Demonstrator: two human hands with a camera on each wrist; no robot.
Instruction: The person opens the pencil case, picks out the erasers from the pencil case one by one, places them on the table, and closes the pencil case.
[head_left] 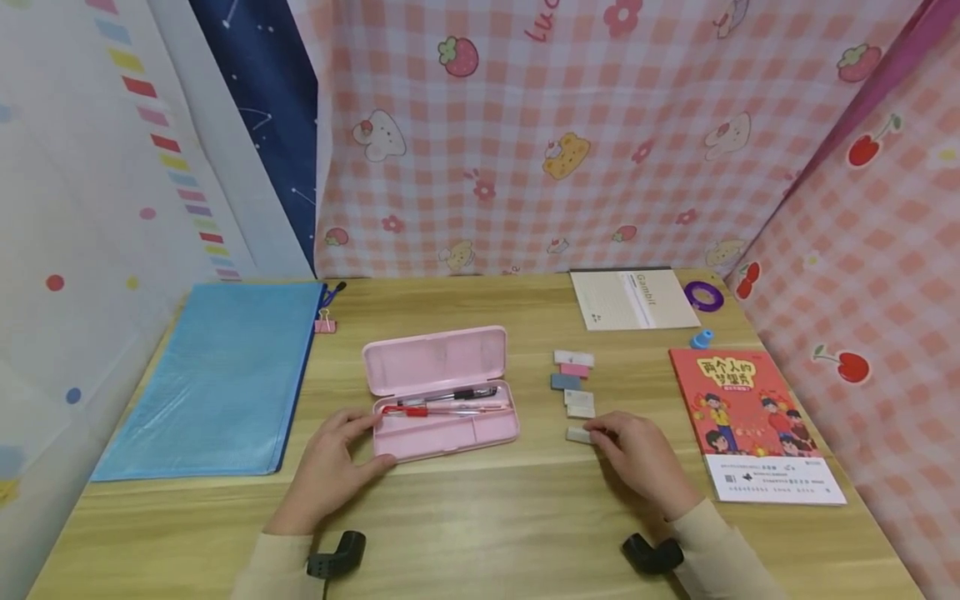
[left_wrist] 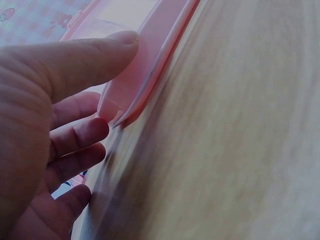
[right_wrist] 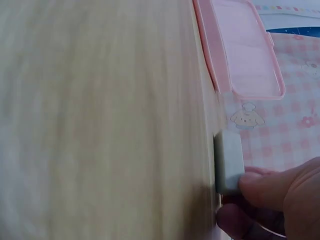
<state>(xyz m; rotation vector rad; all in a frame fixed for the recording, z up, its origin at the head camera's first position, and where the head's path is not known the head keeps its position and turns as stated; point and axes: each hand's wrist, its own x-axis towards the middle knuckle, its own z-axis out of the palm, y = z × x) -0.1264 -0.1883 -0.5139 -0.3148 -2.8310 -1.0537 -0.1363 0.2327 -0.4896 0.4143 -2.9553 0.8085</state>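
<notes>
A pink pencil case (head_left: 446, 433) lies with its lid folded back; a black pen (head_left: 472, 392) and a red pen (head_left: 420, 411) are inside. My left hand (head_left: 337, 458) holds the case's left end, its thumb at the near corner and its fingers by the end wall. To the right of the case, my right hand (head_left: 637, 454) pinches a small whitish eraser (right_wrist: 230, 162) at one end, low over or on the table. Beyond it several erasers form a loose column, among them a pink eraser (head_left: 575, 370) and a blue-grey eraser (head_left: 566, 382).
A blue folder (head_left: 217, 383) covers the table's left side, with a pink binder clip (head_left: 326, 324) beside it. At the right lie a red book (head_left: 753, 417), a small blue object (head_left: 702, 339), a notebook (head_left: 633, 298) and a purple roll of tape (head_left: 703, 296).
</notes>
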